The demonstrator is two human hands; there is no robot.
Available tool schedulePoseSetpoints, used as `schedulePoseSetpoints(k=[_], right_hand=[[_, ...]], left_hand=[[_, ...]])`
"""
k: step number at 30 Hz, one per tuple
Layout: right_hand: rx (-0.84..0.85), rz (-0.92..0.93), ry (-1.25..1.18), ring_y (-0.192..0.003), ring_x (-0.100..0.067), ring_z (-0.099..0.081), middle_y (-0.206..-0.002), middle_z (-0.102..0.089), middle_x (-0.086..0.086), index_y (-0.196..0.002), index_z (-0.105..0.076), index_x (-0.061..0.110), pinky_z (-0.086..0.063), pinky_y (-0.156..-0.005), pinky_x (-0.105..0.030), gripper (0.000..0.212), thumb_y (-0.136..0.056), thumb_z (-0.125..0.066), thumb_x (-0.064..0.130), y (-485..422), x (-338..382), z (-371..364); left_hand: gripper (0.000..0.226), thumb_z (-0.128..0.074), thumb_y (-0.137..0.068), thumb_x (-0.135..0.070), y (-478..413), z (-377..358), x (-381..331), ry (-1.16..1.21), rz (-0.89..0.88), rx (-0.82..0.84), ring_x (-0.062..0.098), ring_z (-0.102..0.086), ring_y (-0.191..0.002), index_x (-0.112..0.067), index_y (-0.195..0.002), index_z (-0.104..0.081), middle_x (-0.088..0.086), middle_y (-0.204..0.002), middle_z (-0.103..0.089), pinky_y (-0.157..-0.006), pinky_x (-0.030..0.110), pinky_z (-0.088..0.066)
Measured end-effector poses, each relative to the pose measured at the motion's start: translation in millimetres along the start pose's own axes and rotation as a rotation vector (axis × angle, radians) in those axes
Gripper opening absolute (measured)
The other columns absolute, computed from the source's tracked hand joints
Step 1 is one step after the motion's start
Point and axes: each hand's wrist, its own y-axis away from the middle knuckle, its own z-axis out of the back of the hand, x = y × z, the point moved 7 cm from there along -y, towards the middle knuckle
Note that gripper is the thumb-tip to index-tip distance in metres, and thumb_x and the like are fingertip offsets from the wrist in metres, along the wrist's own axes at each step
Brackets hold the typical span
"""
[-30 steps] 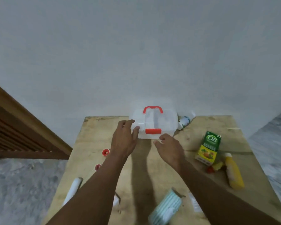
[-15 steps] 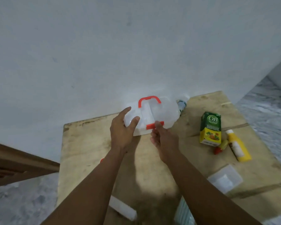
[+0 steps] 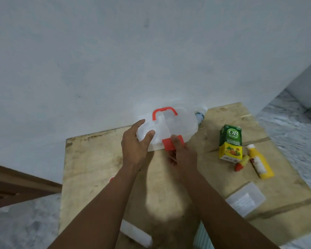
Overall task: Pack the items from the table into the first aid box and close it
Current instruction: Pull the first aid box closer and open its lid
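The first aid box (image 3: 180,126) is clear plastic with a red handle and stands at the table's far edge by the wall. My left hand (image 3: 136,142) grips its left end, thumb on the lid. The thumb of my right hand (image 3: 182,153) presses the red latch (image 3: 168,143) on the box's front, which is flipped outward. To the right lie a green and yellow OB herbal carton (image 3: 231,141), a yellow bottle (image 3: 259,163) and a small red-capped tube (image 3: 241,163). A white bottle (image 3: 200,115) lies behind the box.
The wooden table (image 3: 90,168) meets a white wall. A clear plastic tray (image 3: 245,200) lies near right, a white roll (image 3: 136,234) near my left forearm, a striped pack (image 3: 200,238) at the bottom edge. A brown slatted panel (image 3: 16,184) stands left.
The view has swung so the table sits tilted. My left hand closed on the box's left end. My right hand went from the table to the latch, which has flipped outward.
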Motion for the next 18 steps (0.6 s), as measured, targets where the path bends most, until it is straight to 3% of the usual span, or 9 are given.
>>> schedulePoseSetpoints(k=[3,5,8,11,13,15,18], right_hand=[[0.011,0.223,0.228,-0.063,-0.015,-0.059,-0.068,-0.065,-0.003,-0.078,-0.067,0.008,-0.05,-0.063,-0.028,0.034,-0.087,-0.069,0.04,7,20,12],[0.091,0.346,0.334,-0.074,-0.013,-0.065,-0.083,-0.07,0.0,-0.094,-0.068,0.01,-0.054,-0.07,-0.024,0.025,-0.088,-0.07,0.034,11,36,13],[0.172,0.498,0.616,-0.086,-0.013,-0.068,-0.098,-0.071,0.002,-0.107,-0.066,0.014,-0.059,-0.078,-0.027,0.03,-0.085,-0.074,0.032,3,55,14],[0.063,0.797,0.876,-0.071,-0.013,-0.06,-0.081,-0.065,0.003,-0.092,-0.068,0.014,-0.047,-0.063,-0.023,0.025,-0.078,-0.081,0.03,-5,82,17],[-0.095,1.009,1.066,-0.077,-0.018,-0.055,-0.084,-0.062,-0.003,-0.09,-0.068,0.013,-0.036,-0.065,-0.019,0.035,-0.07,-0.086,0.036,-7,98,18],[-0.171,1.11,1.16,-0.094,-0.029,-0.053,-0.102,-0.06,-0.013,-0.102,-0.067,0.014,-0.037,-0.075,-0.026,0.052,-0.065,-0.086,0.044,-14,106,19],[-0.007,1.154,1.095,-0.118,-0.032,-0.043,-0.126,-0.049,-0.02,-0.114,-0.062,0.018,-0.039,-0.091,-0.031,0.055,-0.069,-0.079,0.046,-27,103,18]], left_hand=[[0.044,-0.074,-0.087,-0.031,0,-1,-2,-0.002,-0.013,0.001,0.019,-0.058,-0.12,-0.027,-0.129,-0.063,-0.021,-0.118,-0.057,-0.105,0.046,-0.047],[0.043,-0.073,-0.087,-0.031,0,-1,-4,-0.018,-0.021,0.009,0.019,-0.058,-0.119,-0.027,-0.129,-0.063,-0.021,-0.118,-0.056,-0.104,0.046,-0.048],[0.043,-0.072,-0.088,-0.032,0,-1,-6,-0.047,-0.033,0.016,0.018,-0.056,-0.121,-0.028,-0.13,-0.062,-0.017,-0.123,-0.058,-0.106,0.046,-0.046],[0.047,-0.071,-0.089,-0.034,-1,-2,-4,-0.063,-0.043,0.036,0.017,-0.053,-0.125,-0.031,-0.134,-0.057,-0.012,-0.136,-0.058,-0.108,0.045,-0.044],[0.058,-0.073,-0.087,-0.035,-2,-3,2,-0.015,0.012,0.025,0.017,-0.054,-0.126,-0.031,-0.14,-0.049,-0.01,-0.139,-0.056,-0.106,0.041,-0.045],[0.074,-0.077,-0.084,-0.035,-1,-4,11,0.059,0.092,0.001,0.016,-0.055,-0.124,-0.027,-0.146,-0.038,-0.007,-0.137,-0.055,-0.101,0.033,-0.047],[0.105,-0.085,-0.07,-0.047,5,-7,32,0.117,0.151,0.039,0.011,-0.048,-0.13,-0.026,-0.153,-0.025,-0.009,-0.144,-0.047,-0.103,0.032,-0.046]])
